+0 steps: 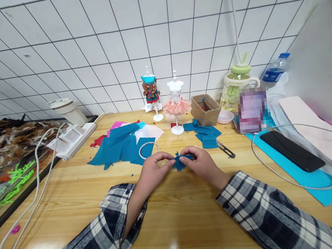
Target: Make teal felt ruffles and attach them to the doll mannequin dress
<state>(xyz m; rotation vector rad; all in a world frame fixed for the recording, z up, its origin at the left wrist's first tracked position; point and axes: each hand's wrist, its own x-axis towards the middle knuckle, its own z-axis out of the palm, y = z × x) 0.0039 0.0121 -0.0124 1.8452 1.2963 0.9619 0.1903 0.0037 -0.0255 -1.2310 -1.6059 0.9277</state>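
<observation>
The left hand [156,168] and the right hand [202,163] meet over the near middle of the wooden desk [168,214]; the fingers of both pinch a small gathered piece of blue fabric [178,164] between thumb and forefinger, one hand at each side, its frilled edge hanging down between them; the piece is held just in front of the two dress forms. Beyond the left hand lies a white ring [149,150], partly over a heap of blue cloth [121,144]; pink, red and white scraps show at the heap's far side; behind stands a small dress form in a blue, brown and red outfit [150,90], and to its right a white dress form with a pink pleated skirt [177,100]. Right of that sit an open cardboard box [206,111] and a pale pink bowl [225,116]; in front of the box are folded blue strips [203,132], with thread snips [226,149] just beside them; farther right a phone [251,112] stands propped, near a black case [292,150] resting on a bright blue sheet [326,191]; a white power strip [73,141] lies at the left.
</observation>
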